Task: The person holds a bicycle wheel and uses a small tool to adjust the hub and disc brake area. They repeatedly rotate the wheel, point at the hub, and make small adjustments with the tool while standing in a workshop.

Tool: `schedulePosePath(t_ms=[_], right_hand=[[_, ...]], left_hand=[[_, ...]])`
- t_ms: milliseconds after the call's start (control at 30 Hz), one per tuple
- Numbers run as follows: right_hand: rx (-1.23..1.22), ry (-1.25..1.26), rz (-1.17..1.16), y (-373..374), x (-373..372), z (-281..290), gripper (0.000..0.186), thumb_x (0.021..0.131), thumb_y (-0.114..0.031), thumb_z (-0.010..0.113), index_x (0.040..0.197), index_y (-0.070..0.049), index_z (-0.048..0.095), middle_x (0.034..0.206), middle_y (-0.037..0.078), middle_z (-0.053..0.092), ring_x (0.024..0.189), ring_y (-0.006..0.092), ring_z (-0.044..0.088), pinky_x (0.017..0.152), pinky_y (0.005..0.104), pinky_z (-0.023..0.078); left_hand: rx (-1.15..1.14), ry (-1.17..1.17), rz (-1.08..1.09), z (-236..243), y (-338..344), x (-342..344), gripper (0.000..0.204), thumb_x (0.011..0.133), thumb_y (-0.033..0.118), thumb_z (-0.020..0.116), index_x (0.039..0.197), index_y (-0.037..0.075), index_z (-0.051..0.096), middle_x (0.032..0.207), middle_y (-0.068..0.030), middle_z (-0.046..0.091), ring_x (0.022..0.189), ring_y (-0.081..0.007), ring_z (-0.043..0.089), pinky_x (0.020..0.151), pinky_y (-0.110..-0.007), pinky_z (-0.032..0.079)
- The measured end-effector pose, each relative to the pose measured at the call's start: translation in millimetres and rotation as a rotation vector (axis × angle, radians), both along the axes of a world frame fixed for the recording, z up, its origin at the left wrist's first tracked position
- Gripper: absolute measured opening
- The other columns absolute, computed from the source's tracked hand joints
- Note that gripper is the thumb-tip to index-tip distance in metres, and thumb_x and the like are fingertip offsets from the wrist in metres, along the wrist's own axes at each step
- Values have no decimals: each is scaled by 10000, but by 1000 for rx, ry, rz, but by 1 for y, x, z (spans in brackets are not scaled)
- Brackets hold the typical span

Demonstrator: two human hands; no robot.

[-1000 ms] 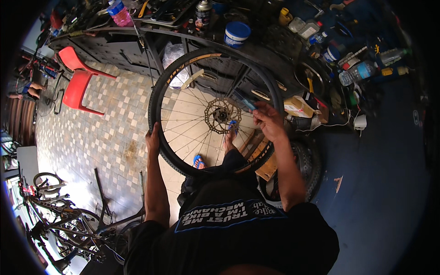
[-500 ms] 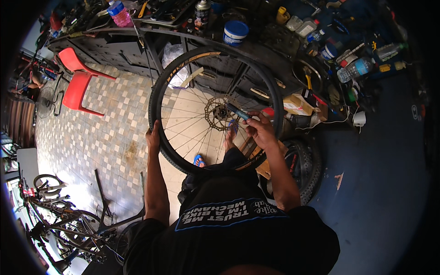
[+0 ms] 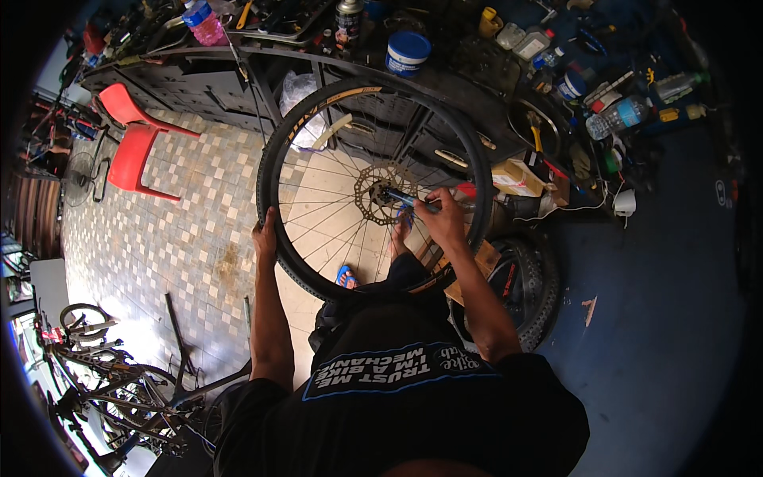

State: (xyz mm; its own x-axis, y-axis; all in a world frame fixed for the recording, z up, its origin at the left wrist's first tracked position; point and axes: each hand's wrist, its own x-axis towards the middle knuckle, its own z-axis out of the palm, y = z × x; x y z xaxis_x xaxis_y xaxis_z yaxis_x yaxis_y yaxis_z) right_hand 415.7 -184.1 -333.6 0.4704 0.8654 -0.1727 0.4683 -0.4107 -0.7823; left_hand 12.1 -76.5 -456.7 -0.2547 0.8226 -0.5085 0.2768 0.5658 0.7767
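Observation:
A bicycle wheel (image 3: 477, 151) with a black tyre and a disc brake rotor (image 3: 364, 208) faces up in front of my body, its lower edge close to my lap. My left hand (image 3: 265, 232) is closed on the tyre at the wheel's left side. In my right hand (image 3: 445, 219) is a slim, dark tool with a bluish barrel (image 3: 407, 197); its exact kind is unclear. The tool's tip is at the hub (image 3: 383, 193), in the middle of the rotor. Whether the tip touches the hub or sits inside it, I cannot make out.
Beyond the wheel runs a dark workbench (image 3: 191, 60) bearing a blue tub (image 3: 408, 54), a spray can (image 3: 348, 24) and bottles. A red chair (image 3: 135, 159) stands at left. Bicycles (image 3: 119, 397) lie lower left; another tyred wheel (image 3: 540, 310) rests by my right arm.
My right hand has shifted slightly left, bringing the tool's tip down to the hub centre. My left hand and the wheel have stayed nearly still.

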Motion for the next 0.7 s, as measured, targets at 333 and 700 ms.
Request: schedulePosePath(t_ms=[333, 700], right_hand=[[89, -183, 60, 5, -7, -10, 308, 900, -308, 727, 993, -47, 592, 838, 159, 717, 777, 363, 726, 664, 441, 546], [30, -214, 21, 9, -10, -19, 257, 898, -251, 729, 984, -47, 597, 856, 131, 724, 770, 332, 733, 649, 417, 545]], left_hand=[[-11, -7, -3, -1, 1, -1, 951, 814, 751, 637, 1224, -107, 632, 1047, -261, 678, 962, -347, 655, 845, -430, 512], [-29, -10, -4, 3, 1, 1, 959, 815, 742, 641, 1291, -90, 608, 1130, -258, 672, 1027, -359, 650, 889, -436, 507]])
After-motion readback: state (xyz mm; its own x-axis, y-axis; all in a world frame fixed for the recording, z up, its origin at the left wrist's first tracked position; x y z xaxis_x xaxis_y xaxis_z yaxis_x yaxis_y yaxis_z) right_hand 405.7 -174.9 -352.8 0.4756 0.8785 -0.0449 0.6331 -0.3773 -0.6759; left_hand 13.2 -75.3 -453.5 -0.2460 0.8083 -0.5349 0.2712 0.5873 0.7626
